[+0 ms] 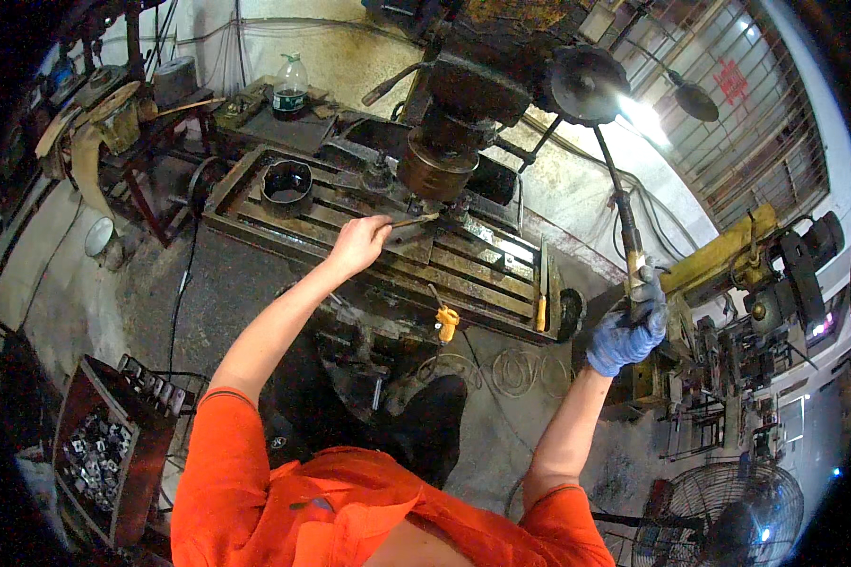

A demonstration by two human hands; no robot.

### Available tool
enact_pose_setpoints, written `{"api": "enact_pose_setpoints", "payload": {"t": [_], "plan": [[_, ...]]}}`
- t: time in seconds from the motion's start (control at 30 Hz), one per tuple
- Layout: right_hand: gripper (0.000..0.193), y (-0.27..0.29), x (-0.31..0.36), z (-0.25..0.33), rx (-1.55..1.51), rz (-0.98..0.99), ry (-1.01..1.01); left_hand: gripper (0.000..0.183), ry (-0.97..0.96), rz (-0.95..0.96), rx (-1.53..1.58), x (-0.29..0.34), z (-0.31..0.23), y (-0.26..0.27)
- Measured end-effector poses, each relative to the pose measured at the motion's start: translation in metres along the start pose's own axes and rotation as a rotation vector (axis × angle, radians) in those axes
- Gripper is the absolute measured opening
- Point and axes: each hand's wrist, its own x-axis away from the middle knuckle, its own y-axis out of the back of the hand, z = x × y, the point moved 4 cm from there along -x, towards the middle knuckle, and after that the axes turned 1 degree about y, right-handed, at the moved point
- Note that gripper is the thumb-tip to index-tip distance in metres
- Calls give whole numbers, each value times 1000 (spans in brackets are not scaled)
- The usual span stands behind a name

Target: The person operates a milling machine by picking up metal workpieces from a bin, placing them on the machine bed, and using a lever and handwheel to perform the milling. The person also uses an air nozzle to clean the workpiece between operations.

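My bare left hand (359, 243) is closed around a slim brush (408, 222) with a light handle. The brush tip reaches under the round spindle head (440, 163) of a dark drilling or milling machine, near a workpiece I cannot make out. My right hand (631, 323), in a blue-grey glove, is wrapped around the grip of a long machine lever (624, 208) that slants up to a round hub (586, 85). On the slotted machine table (350, 227), left of the spindle, stands a black pot (286, 189) with dark liquid in it.
A yellow-handled tool (541, 310) lies at the table's right end. A yellow control handle (446, 323) sticks out at the table's front. At lower left is a bin (128, 454) of small metal parts; a caged fan (728, 515) stands lower right. A plastic bottle (290, 87) stands behind.
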Motion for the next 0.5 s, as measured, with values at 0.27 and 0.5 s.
{"api": "enact_pose_setpoints", "payload": {"t": [0.27,0.5], "plan": [[38,-13,-13,20,50,-74,-33,25,-4,-42,31,-2,2,-4],[45,-6,-31,22,145,61,152,24,-28,-61,39,-4,3,-6]]}}
